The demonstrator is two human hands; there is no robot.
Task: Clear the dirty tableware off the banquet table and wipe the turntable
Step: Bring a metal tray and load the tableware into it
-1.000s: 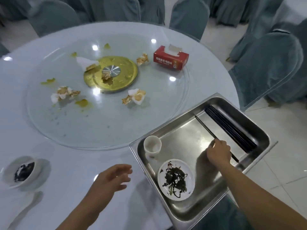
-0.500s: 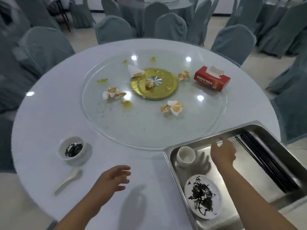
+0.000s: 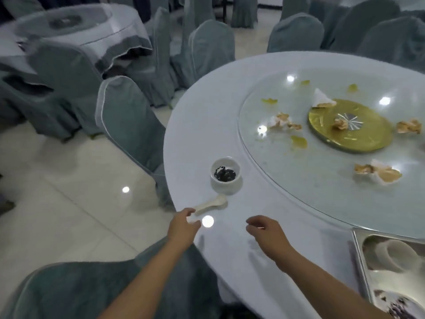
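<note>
The person's left hand (image 3: 184, 227) is at the near edge of the round banquet table (image 3: 197, 134), thumb and fingers curved around the handle end of a cream spoon (image 3: 210, 206); the fingertips look to be touching it, though the motion blur keeps me from saying whether the grip has closed. The spoon lies flat on the white cloth, its bowl pointing away toward a small white bowl (image 3: 226, 177) with dark leftovers in it, which stands just beyond the spoon and just outside the rim of the glass turntable (image 3: 322, 187). The right hand (image 3: 266, 233) hovers low over the cloth near the left one, fingers loosely curled and holding nothing. On the turntable lie crumpled, stained napkins (image 3: 377, 172), yellow smears of sauce and a gold centre disc (image 3: 350, 126). At the right edge sits a steel tray (image 3: 358, 245), well apart from both hands, with a white cup (image 3: 400, 255) and a dirty plate (image 3: 400, 305) inside it. Chairs in grey-green covers (image 3: 128, 120) stand around the table, one right under the left forearm.
</note>
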